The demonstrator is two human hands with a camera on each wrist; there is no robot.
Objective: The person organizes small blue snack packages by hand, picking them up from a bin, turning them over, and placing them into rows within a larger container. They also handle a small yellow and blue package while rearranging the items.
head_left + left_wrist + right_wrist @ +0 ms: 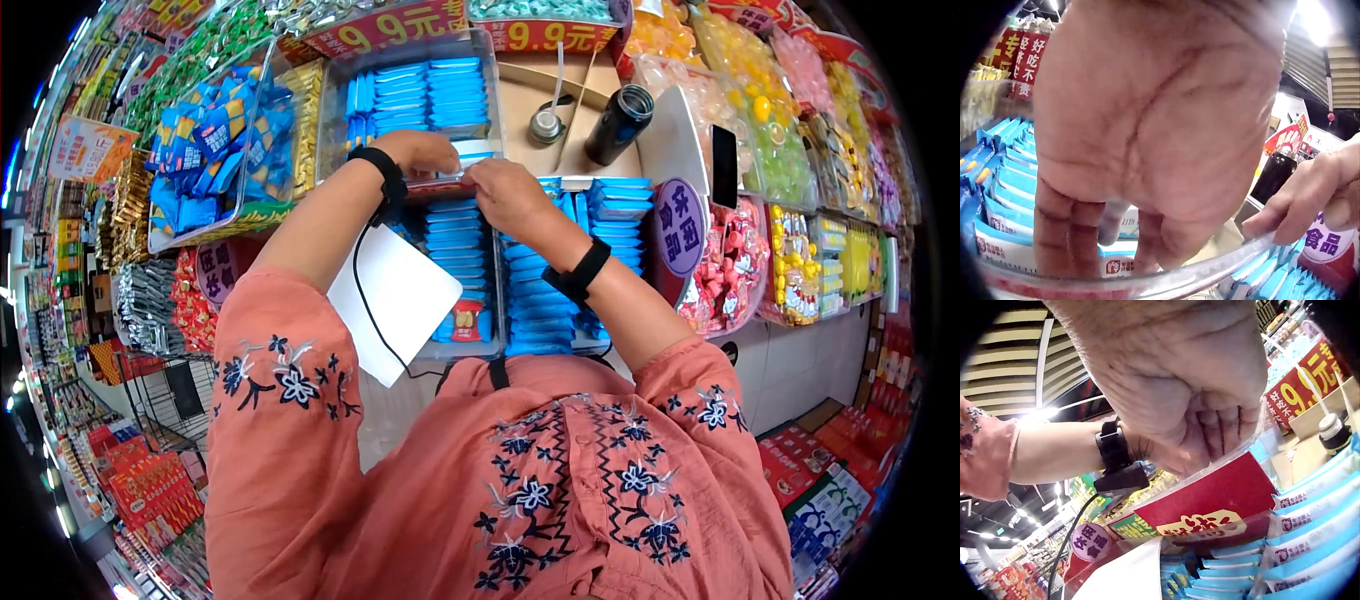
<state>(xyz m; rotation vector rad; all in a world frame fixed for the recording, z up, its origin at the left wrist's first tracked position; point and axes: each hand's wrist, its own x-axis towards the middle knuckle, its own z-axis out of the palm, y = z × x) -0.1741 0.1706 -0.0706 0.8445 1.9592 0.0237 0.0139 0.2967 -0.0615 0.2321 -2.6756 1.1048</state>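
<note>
My left hand (420,152) reaches over the near edge of a clear bin (492,85) with rows of blue snack packets (400,95). In the left wrist view its fingers (1054,228) point down among white-and-blue packets (1007,215), their tips hidden behind the bin's rim (1204,270); I cannot tell whether they pinch one. Just right of this hand, my right hand (510,195) grips the rim, fingers curled over it. A red label (1216,497) lines the bin's front below the right hand. More blue packets (455,245) lie in the nearer bin under both forearms.
A white board (410,300) leans over the near bin's left side, with a black cable (370,300) across it. Behind the right hand stand a dark thermos (620,125) and its lid (547,125). Candy bins (785,150) line the right; blue-bagged snacks (215,140) fill one at left.
</note>
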